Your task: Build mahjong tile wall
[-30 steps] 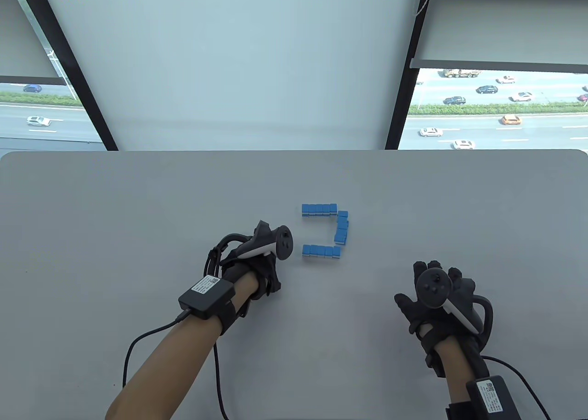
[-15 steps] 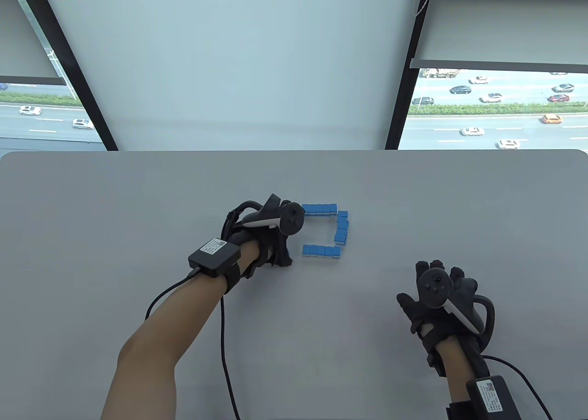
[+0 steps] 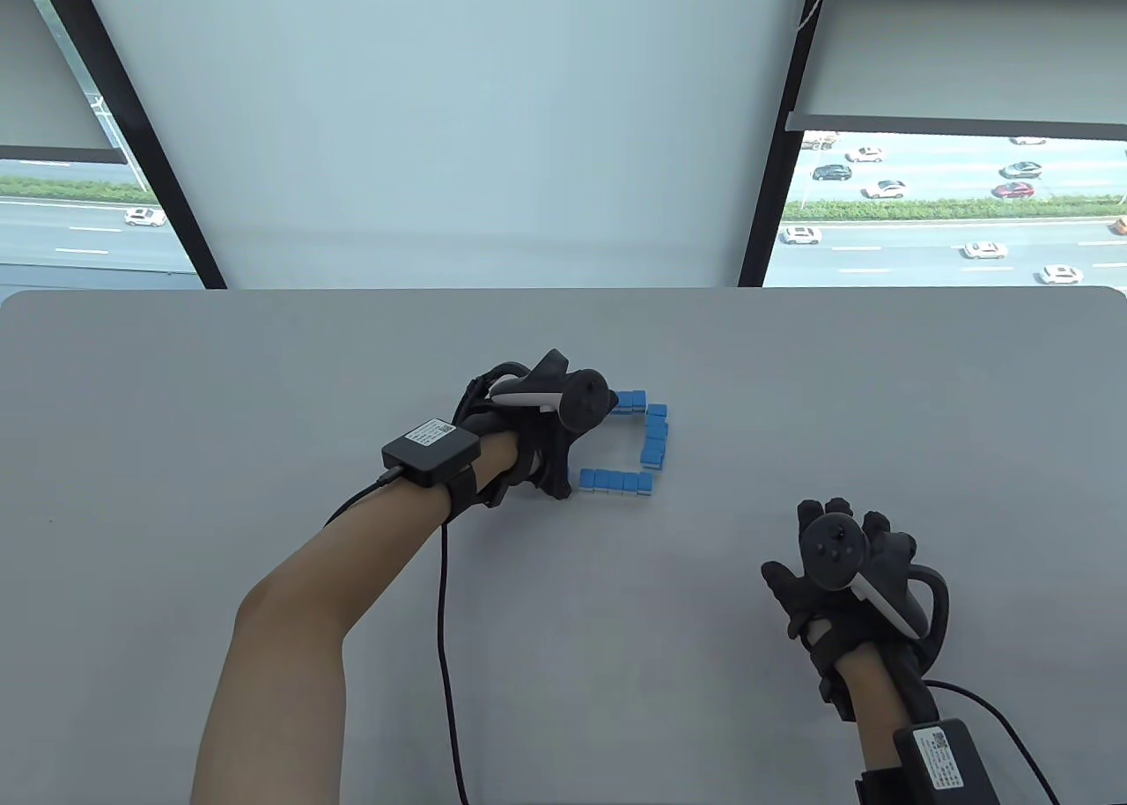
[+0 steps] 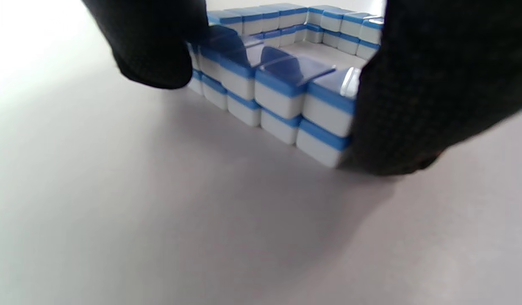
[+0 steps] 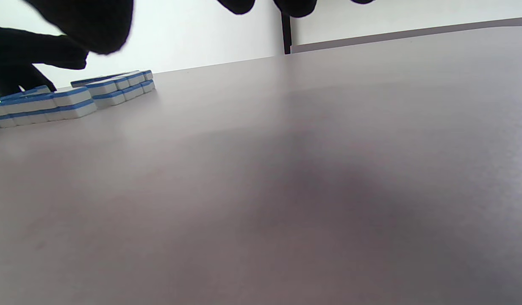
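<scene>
Grey and wide, the table (image 3: pixel 264 382) runs up to a window with a road and cars behind it, and near its middle the blue-and-white mahjong tiles (image 3: pixel 650 439) stand stacked two high in three rows: far, right and near. At the open left side of that shape, the left hand (image 3: pixel 528 439) holds a fourth two-high row of tiles (image 4: pixel 261 91) clamped end to end, one gloved fingertip (image 4: pixel 159 51) pressed on its far end and the thumb on the near one. Well apart, toward the near right, the right hand (image 3: pixel 836 576) lies flat on the table, fingers spread, holding nothing.
</scene>
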Demonstrator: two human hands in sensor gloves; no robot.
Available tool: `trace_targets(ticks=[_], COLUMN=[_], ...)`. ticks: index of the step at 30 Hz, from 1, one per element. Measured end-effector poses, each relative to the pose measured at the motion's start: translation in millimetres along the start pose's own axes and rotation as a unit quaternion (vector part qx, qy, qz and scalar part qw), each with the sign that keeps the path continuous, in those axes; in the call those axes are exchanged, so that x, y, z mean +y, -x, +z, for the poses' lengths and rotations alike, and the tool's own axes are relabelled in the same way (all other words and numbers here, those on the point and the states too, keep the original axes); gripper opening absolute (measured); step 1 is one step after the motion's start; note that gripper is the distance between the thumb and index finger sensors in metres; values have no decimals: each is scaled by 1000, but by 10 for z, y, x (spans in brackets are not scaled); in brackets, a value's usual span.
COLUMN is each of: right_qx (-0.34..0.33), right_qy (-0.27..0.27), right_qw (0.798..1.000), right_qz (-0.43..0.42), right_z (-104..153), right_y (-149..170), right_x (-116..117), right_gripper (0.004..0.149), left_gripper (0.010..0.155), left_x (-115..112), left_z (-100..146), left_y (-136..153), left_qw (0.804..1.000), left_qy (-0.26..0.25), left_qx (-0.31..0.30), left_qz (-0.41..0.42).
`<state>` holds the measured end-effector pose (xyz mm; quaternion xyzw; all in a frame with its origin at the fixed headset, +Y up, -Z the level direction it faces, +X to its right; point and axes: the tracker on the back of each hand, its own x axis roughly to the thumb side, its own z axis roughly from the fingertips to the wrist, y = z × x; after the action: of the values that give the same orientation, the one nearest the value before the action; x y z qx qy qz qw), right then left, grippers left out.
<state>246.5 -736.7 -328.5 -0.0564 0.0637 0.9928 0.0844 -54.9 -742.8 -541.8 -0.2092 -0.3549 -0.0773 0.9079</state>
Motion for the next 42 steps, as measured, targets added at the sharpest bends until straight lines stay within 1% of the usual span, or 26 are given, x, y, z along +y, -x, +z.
trace_targets(ticks=[4, 8, 20, 24, 26, 28, 30, 31, 32, 33, 36, 38, 39, 42], right_qx=[1, 0, -2, -4, -7, -11, -14, -16, -18, -19, -21, -22, -22, -26], right_qy=[1, -1, 2, 1, 0, -3, -6, -7, -9, -10, -6, -1, -1, 5], right_qw=[1000, 1000, 1000, 1000, 1000, 1000, 1000, 1000, 1000, 1000, 1000, 1000, 1000, 1000], right_qz=[0, 3, -1, -1, -1, 1, 3, 3, 3, 2, 1, -4, -5, -3], right_z=[1, 1, 3, 1, -4, -11, -16, -19, -23, -26, -30, -32, -32, -39], right_y=[0, -6, -8, -20, -35, -59, -79, -89, -97, -104, -107, -101, -100, -103], right_x=[-1, 3, -5, -5, -1, 8, 14, 16, 18, 18, 7, -9, -11, -18], right_gripper=[85, 85, 85, 85, 85, 84, 84, 84, 83, 83, 82, 79, 78, 74], left_gripper=[124, 124, 125, 126, 125, 118, 106, 96, 86, 81, 76, 76, 76, 77], left_x=[31, 41, 39, 77, 134, 206, 287, 313, 351, 377, 411, 403, 396, 342], left_z=[-71, -87, -30, 85, 222, 417, 657, 744, 892, 1046, 1461, 1745, 1833, 2209], left_y=[-42, -59, -79, -57, -21, 35, 92, 104, 120, 134, 157, 160, 157, 129], left_qw=[1000, 1000, 1000, 1000, 999, 999, 997, 997, 994, 993, 987, 984, 982, 973], left_qy=[12, 17, 15, 8, 0, -8, -33, -48, -76, -88, -108, -111, -112, -135], left_qx=[2, 7, 17, 25, 35, 48, 63, 66, 74, 83, 115, 142, 151, 184], left_qz=[-1, -2, -9, -7, -12, -15, -9, -9, -11, -12, 0, 12, 16, 28])
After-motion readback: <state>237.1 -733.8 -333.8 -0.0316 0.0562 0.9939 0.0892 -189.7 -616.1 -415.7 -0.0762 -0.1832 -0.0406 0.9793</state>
